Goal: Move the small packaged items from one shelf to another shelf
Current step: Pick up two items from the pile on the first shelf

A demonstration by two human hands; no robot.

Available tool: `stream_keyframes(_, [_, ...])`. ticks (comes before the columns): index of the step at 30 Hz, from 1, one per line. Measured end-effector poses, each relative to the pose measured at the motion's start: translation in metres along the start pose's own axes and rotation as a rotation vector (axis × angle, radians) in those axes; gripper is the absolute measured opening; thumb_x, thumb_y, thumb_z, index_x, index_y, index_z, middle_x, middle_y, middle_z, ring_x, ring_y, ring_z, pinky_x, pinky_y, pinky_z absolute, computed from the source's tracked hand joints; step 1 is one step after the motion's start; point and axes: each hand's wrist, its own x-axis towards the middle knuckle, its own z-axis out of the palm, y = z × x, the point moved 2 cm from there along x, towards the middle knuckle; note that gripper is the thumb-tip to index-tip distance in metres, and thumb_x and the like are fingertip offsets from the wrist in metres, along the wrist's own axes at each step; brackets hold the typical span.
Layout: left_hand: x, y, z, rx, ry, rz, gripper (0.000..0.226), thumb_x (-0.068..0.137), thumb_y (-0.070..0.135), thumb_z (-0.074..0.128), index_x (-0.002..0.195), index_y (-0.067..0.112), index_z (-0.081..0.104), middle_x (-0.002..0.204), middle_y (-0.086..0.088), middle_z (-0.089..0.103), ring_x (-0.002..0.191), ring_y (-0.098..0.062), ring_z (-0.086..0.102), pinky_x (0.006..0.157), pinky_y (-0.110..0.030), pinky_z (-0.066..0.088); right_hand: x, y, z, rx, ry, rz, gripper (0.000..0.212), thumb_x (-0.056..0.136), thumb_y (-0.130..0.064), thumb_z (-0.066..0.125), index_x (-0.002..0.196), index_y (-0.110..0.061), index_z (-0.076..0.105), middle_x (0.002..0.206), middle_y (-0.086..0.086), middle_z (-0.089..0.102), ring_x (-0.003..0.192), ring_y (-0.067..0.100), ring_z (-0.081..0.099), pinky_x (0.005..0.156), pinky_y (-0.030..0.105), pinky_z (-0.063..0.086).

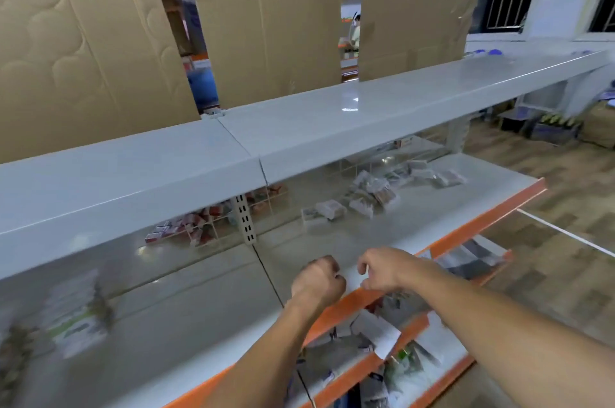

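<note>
both hands hover empty over the middle shelf [332, 241].
left hand [317, 281] clenched, right hand [382, 269] loosely curled; the packets [369, 196] lie far back, so i should reach deep, grasping one cleanly.

Small clear-wrapped packets [369, 196] lie in loose heaps at the back of the middle shelf [416, 217]; more packets [376, 329] fill the lower shelves [442, 346].

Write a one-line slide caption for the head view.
Both hands, left and right, hover empty above the orange-edged shelf, short of the small packets farther back.
</note>
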Motion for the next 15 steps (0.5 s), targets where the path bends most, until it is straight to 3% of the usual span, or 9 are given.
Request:
stream_keyframes(8, [0.041,0.075,0.021,0.017,0.026,0.012,0.037,0.089,0.023,0.05,0.125,0.019,0.06,0.126,-0.007,0.065,0.115,-0.028,0.06,0.09,-0.034,0.051,0.008,0.079,-0.021,0.038,0.035,0.004,0.045,0.087,-0.035,0.062,0.131,-0.026,0.058,0.124,-0.001,0.062,0.11,0.021,0.06,0.084,0.03,0.047])
stream_keyframes(15, [0.066,0.116,0.056,0.024,-0.019,0.013,0.036,0.089,0.023,0.053,0.124,0.02,0.06,0.127,-0.007,0.064,0.116,-0.028,0.06,0.093,-0.036,0.051,0.023,0.126,-0.016,0.081,0.033,0.015,0.049,0.082,-0.026,0.061,0.132,-0.026,0.058,0.125,0.0,0.061,0.105,0.02,0.061,0.085,0.032,0.052])
